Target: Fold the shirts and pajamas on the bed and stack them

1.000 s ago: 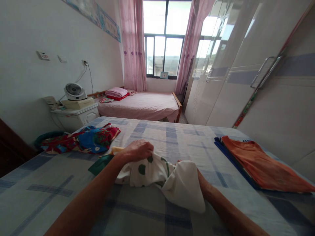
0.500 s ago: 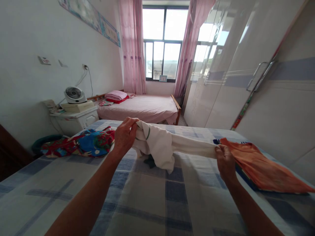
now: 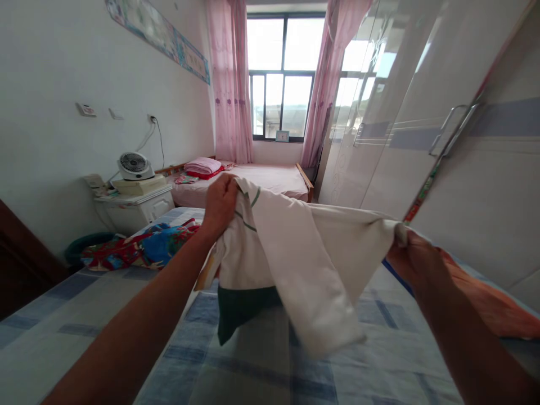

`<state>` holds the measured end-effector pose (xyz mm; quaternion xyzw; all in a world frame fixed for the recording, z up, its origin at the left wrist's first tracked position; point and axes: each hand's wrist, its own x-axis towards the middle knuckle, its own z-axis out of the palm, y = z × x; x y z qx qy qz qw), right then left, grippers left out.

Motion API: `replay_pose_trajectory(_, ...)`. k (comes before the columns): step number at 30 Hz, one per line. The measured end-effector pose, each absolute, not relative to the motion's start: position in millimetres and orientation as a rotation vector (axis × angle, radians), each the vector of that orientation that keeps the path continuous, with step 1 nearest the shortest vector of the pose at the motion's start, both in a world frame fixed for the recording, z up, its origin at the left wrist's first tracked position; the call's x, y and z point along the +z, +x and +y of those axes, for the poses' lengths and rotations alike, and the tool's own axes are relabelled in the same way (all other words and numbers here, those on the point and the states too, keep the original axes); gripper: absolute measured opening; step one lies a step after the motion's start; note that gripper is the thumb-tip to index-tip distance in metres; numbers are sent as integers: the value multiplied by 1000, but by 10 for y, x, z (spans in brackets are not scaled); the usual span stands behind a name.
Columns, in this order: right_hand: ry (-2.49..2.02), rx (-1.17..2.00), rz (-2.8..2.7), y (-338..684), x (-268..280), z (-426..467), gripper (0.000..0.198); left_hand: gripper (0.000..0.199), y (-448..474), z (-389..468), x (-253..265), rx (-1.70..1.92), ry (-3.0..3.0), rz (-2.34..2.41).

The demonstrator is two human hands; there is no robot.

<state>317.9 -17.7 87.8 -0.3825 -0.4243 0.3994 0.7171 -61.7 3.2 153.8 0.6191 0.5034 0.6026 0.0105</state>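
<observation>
Above the checked bed (image 3: 236, 377), the left hand (image 3: 221, 202) clenches one edge of the white garment (image 3: 248, 264), hanging over the bed's middle; the right hand (image 3: 415, 256) grasps another edge. Either grip slackening could crumple it onto the bed.

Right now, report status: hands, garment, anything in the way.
Left hand, right hand both gripping. Garment held between them above bed. No obstruction seen; orange shirt partly behind right arm.
</observation>
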Motion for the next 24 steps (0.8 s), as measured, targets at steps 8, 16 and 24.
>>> replay_pose_trajectory(8, -1268, 1089, -712, 3251, -53, -184, 21, 29, -528, -432, 603, 718, 2402, 1390)
replay_pose_trajectory(16, -1207, 1065, -737, 3360, 115, -268, 33, 20, -439, -952, 282, 362, 2712, 1364)
replay_pose_trajectory(24, -1218, 848, -809, 3622, 553, -597, 18, 16, -920, -928, 865, 1307, 1993, 1582)
